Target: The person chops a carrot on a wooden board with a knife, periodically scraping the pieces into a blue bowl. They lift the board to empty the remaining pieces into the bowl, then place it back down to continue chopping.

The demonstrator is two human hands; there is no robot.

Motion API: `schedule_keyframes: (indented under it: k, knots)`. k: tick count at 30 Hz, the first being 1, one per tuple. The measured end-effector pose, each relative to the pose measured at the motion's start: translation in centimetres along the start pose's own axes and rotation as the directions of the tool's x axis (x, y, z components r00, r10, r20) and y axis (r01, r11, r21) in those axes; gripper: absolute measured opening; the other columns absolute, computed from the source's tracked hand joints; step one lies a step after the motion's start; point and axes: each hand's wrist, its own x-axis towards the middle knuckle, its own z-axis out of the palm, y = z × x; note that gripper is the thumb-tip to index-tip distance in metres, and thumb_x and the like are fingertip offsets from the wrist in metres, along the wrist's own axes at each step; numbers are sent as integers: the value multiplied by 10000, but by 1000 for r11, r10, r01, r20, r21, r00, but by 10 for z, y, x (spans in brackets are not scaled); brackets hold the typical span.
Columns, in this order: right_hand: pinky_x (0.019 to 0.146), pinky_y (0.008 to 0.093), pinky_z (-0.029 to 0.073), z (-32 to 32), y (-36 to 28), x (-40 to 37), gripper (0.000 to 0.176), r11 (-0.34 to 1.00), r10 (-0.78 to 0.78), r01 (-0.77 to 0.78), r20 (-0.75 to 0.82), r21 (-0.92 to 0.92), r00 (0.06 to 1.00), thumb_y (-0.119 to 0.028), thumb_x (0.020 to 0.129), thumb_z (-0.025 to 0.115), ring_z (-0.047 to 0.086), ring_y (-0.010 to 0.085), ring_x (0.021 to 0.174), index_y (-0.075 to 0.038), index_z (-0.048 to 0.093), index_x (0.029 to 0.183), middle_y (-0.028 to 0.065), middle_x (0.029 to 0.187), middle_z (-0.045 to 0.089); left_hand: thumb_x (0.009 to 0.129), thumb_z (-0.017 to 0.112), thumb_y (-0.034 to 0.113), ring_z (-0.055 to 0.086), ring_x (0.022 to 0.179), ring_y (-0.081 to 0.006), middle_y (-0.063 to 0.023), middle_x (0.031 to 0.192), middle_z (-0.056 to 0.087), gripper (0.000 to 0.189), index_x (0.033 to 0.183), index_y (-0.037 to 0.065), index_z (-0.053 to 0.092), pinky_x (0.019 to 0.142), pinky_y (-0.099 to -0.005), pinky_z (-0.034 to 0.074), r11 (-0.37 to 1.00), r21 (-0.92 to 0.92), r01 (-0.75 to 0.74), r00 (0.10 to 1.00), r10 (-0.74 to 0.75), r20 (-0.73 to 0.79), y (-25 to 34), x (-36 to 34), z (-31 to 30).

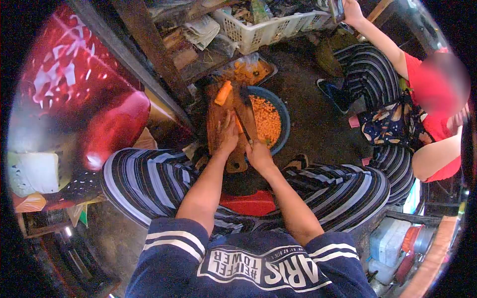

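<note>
A wooden cutting board (pixel 214 130) lies in front of me, its handle end with a hole toward my body. My right hand (pixel 259 155) is closed round the handle of a large knife (pixel 247 111), whose blade points away from me over the board. To its left, my left hand (pixel 228 134) presses on an orange carrot piece, mostly hidden by the fingers and blade. Farther up the board rests a thick orange carrot piece (pixel 223 93). Right beside the board, partly under it, a blue basin (pixel 285 119) holds many small orange cubes (pixel 266 119).
Beyond the board is a tray of orange pieces (pixel 253 71). A white plastic crate (pixel 248 38) stands at the back. A person in red (pixel 432 82) sits at the right, one arm raised. Plastic containers (pixel 390 243) sit at lower right, a red seat (pixel 248 202) beneath me.
</note>
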Motion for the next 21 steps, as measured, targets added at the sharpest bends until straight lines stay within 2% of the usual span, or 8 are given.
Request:
schedule_keyframes:
  k: [7, 10, 12, 13, 15, 16, 18, 21]
  knots:
    - [673, 475, 468, -3, 0, 0, 337, 996, 90, -88, 86, -33, 992, -237, 822, 503, 570, 436, 764, 88, 559, 888, 295, 776, 576, 887, 351, 130, 180, 1313, -191, -64, 1439, 154, 500, 1368, 101, 217, 1072, -421, 74, 1000, 6, 17, 999, -17, -27, 3, -1, -2]
    - [670, 469, 472, 2, 3, 6, 336, 992, 120, -114, 118, -55, 986, -241, 823, 503, 572, 435, 755, 88, 575, 837, 297, 751, 574, 887, 353, 129, 179, 1313, -189, -61, 1441, 149, 512, 1375, 111, 199, 1072, -427, 71, 986, 98, 133, 982, -144, 122, 18, -3, -20]
    - [667, 465, 475, 0, 2, 12, 344, 988, 151, -143, 151, -65, 977, -246, 825, 503, 574, 434, 752, 88, 582, 807, 299, 738, 572, 888, 355, 135, 192, 1309, -196, -63, 1441, 145, 525, 1381, 119, 176, 1072, -435, 73, 997, 73, -23, 998, 26, -51, -10, -1, 14]
    - [660, 463, 479, -2, 0, 13, 352, 993, 113, -108, 140, -44, 984, -253, 827, 501, 579, 429, 747, 86, 587, 787, 295, 728, 575, 888, 355, 135, 192, 1309, -196, -63, 1441, 145, 525, 1381, 119, 176, 1072, -435, 73, 997, 71, -25, 998, 28, -47, 2, -2, 1]
    - [654, 461, 483, -6, -5, 14, 362, 997, 73, -71, 128, -21, 989, -260, 829, 498, 584, 424, 742, 84, 592, 766, 291, 718, 577, 891, 351, 135, 188, 1311, -194, -64, 1443, 138, 532, 1385, 119, 155, 1070, -442, 81, 981, 145, 127, 976, -150, 159, 37, -4, -44]
    - [653, 460, 488, -7, -8, 15, 364, 994, 108, -108, 163, -4, 981, -267, 829, 499, 590, 416, 739, 78, 598, 767, 285, 724, 583, 891, 351, 135, 188, 1311, -194, -64, 1443, 138, 532, 1385, 119, 155, 1070, -442, 81, 981, 147, 127, 976, -151, 158, 26, -3, -30]
    - [652, 458, 493, -9, -15, 18, 367, 989, 140, -146, 201, 13, 969, -274, 829, 500, 596, 409, 737, 73, 603, 768, 278, 731, 588, 898, 340, 142, 176, 1315, -197, -68, 1442, 139, 525, 1385, 113, 148, 1068, -441, 88, 996, 93, -8, 1000, 8, 8, -7, -2, 9]
    - [660, 458, 497, 0, -16, 14, 362, 987, 139, -124, 156, -102, 978, -275, 829, 501, 602, 398, 734, 68, 606, 777, 263, 742, 598, 914, 311, 171, 169, 1317, -198, -67, 1442, 144, 504, 1386, 110, 143, 1062, -449, 92, 997, 72, -28, 998, 32, -50, -8, -2, 12]
